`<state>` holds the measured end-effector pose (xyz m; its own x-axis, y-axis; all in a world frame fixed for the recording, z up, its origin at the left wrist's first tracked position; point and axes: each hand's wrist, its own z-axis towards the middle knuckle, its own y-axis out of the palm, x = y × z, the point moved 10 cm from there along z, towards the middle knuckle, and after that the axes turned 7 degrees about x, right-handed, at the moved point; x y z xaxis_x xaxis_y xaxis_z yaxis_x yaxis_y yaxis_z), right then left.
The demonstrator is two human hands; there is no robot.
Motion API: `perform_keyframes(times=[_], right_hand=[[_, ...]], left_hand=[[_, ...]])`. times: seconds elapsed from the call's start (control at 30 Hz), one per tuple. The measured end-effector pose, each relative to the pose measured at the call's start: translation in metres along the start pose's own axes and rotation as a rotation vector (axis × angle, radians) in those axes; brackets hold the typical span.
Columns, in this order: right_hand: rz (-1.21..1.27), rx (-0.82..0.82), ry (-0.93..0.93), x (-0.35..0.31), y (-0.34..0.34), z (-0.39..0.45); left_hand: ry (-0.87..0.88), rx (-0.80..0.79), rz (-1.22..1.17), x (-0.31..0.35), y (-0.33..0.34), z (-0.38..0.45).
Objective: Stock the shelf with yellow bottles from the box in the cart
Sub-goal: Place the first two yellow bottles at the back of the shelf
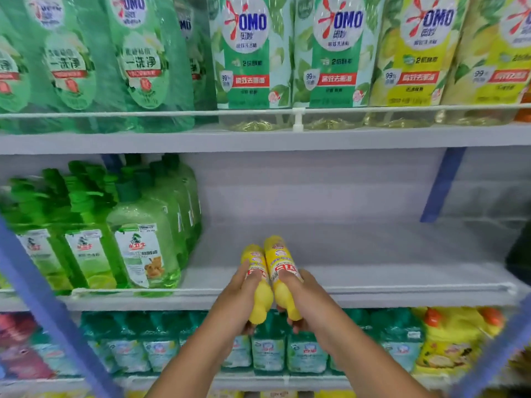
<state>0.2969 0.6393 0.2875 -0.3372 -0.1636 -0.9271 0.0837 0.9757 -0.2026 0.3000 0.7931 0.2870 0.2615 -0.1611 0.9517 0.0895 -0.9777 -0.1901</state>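
Green pump bottles [138,242] stand at the left of the middle shelf [373,254]. The left hand [240,300] has its grip wrapped round one yellow bottle [256,280], the right hand [301,300] round a second yellow bottle [283,271]. Both bottles touch side by side, bases pointing into the shelf, seemingly just above its front edge.

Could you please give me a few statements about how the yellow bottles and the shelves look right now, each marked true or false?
1. Each hand holds one yellow bottle: left hand the left yellow bottle, right hand the right yellow bottle. True.
2. The two bottles are far apart. False: they are side by side.
3. The middle shelf has green bottles at its left. True.
4. The top shelf holds only red bottles. False: green and yellow OMO bottles stand there.
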Motion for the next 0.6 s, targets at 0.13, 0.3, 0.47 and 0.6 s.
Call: perform_keyframes(times=[0.13, 0.3, 0.47, 0.6], right_hand=[[-0.008, -0.063, -0.033, -0.009, 0.019, -0.001], [-0.002, -0.279, -0.157, -0.019, 0.025, -0.01], [0.008, -0.374, -0.259, -0.026, 0.02, -0.003], [0.049, -0.223, -0.334, -0.052, -0.001, 0.018]], left_hand=[[0.045, -0.117, 0.079, 0.002, -0.008, 0.002], [0.146, -0.332, 0.041, 0.012, -0.01, -0.004], [0.119, -0.356, 0.005, 0.018, -0.006, 0.007], [0.134, -0.272, -0.005, 0.042, -0.009, 0.016]])
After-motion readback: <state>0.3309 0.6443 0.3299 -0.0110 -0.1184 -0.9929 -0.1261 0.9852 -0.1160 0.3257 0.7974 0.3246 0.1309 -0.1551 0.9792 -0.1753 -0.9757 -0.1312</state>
